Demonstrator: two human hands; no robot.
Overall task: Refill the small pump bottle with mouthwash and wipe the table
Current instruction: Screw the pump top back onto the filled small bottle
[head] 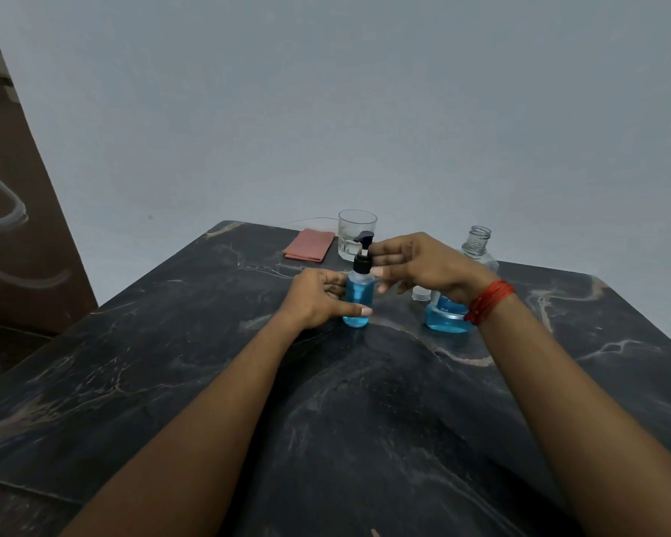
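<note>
While the small clear pump bottle filled with blue liquid (359, 300) stands upright on the black marble-patterned table (365, 420), we see both hands closed on it. The left hand (318, 300) wraps the bottle's lower body from its left side, thumb across the front near the base. The right hand (423, 263) reaches in from the right, and its fingertips (378, 271) pinch the black pump collar (362, 264) at the bottle's neck, just above the left hand. A red thread band (489, 300) circles the right wrist. Behind that wrist stands the large clear mouthwash bottle with blue liquid low inside (448, 315), its threaded neck uncapped, and a small clear cap (421, 293) sits just under the right palm. Beyond both hands we see 1 clear drinking glass (356, 234) and, left of it, a folded pink cloth (309, 245), apart from either hand.
</note>
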